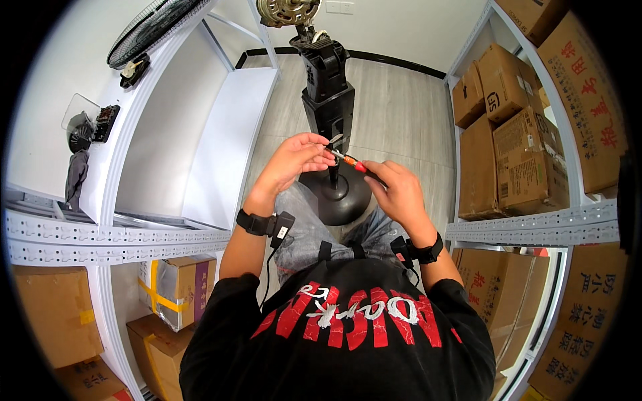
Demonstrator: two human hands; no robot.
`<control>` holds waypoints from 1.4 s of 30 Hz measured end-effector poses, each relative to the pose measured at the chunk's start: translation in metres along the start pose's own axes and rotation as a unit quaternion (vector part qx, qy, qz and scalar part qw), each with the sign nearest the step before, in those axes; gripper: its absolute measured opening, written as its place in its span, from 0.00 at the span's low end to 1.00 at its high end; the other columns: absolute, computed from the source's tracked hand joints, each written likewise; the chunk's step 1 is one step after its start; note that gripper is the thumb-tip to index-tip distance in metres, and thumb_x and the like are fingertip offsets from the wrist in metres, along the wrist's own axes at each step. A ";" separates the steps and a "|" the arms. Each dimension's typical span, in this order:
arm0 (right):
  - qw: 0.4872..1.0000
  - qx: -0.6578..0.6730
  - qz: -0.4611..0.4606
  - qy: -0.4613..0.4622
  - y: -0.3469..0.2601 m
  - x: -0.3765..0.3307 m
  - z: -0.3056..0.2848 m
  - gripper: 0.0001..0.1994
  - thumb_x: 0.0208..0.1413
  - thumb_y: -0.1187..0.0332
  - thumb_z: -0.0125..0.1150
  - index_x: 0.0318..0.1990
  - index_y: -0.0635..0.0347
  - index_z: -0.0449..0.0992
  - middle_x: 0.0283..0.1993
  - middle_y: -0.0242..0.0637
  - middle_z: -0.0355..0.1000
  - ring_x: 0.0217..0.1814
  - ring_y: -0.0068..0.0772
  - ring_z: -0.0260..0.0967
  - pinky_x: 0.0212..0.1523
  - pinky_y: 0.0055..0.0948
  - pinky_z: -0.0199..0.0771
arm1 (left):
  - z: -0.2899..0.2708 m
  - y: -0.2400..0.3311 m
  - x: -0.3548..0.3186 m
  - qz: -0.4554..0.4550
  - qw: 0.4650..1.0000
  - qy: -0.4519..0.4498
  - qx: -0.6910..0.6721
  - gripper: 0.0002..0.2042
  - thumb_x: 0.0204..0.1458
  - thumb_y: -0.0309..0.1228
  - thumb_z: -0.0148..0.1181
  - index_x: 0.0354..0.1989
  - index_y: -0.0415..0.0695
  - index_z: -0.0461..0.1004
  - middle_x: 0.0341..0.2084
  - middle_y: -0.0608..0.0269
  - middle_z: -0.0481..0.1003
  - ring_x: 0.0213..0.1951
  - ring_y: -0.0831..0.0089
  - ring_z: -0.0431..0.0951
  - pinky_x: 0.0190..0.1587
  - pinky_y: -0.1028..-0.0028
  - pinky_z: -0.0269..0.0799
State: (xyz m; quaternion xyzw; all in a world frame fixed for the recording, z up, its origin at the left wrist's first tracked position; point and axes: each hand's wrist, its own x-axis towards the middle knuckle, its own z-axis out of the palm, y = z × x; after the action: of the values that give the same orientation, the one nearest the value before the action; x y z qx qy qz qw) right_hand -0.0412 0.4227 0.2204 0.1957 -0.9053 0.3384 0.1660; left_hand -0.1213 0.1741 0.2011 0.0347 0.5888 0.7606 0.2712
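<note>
My right hand (399,192) grips a slim tool with a red and orange handle (353,162) and a metal front end; its exact kind is too small to tell. My left hand (297,164) is closed at the tool's front end, thumb and fingers drawn together. A small greyish piece (336,139) shows by its fingertips, but what it is I cannot make out. Just beyond both hands stands a black fan stand (328,100) on a round base (338,200). An uncovered motor (289,12) sits at its top.
On the left white shelf (100,174) lie a fan grille (150,33), a circuit board part (105,123) and a dark cloth (77,177). Cardboard boxes (528,160) fill the right rack, with more boxes (57,314) low on the left. Both racks stand close to my arms.
</note>
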 end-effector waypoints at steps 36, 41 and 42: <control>0.985 -0.006 0.175 -0.013 -0.034 0.022 0.044 0.10 0.59 0.70 0.57 0.46 0.63 0.72 0.39 0.53 0.75 0.40 0.59 0.73 0.38 0.49 0.72 | -0.023 -0.039 0.068 0.278 0.912 0.098 0.284 0.28 0.43 0.28 0.69 0.54 0.40 0.66 0.45 0.52 0.77 0.50 0.59 0.78 0.54 0.66 0.71; 0.986 -0.031 0.164 -0.029 -0.041 0.028 0.051 0.10 0.59 0.70 0.56 0.46 0.64 0.68 0.39 0.56 0.74 0.40 0.63 0.72 0.37 0.53 0.71 | -0.027 -0.041 0.072 0.294 0.910 0.105 0.273 0.28 0.42 0.28 0.70 0.53 0.40 0.67 0.44 0.52 0.77 0.49 0.59 0.78 0.53 0.66 0.71; 0.988 -0.042 0.150 -0.020 -0.041 0.028 0.054 0.10 0.59 0.71 0.55 0.46 0.64 0.68 0.39 0.56 0.74 0.39 0.63 0.72 0.36 0.53 0.71 | -0.028 -0.042 0.073 0.304 0.909 0.111 0.264 0.28 0.41 0.28 0.70 0.53 0.40 0.67 0.44 0.52 0.77 0.49 0.60 0.78 0.53 0.65 0.71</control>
State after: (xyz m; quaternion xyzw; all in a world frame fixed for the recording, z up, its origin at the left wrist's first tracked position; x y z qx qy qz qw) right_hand -0.0557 0.3512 0.2161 0.0575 -0.9410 0.3170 0.1033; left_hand -0.1778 0.1890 0.1343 0.1977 0.7555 0.6218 -0.0589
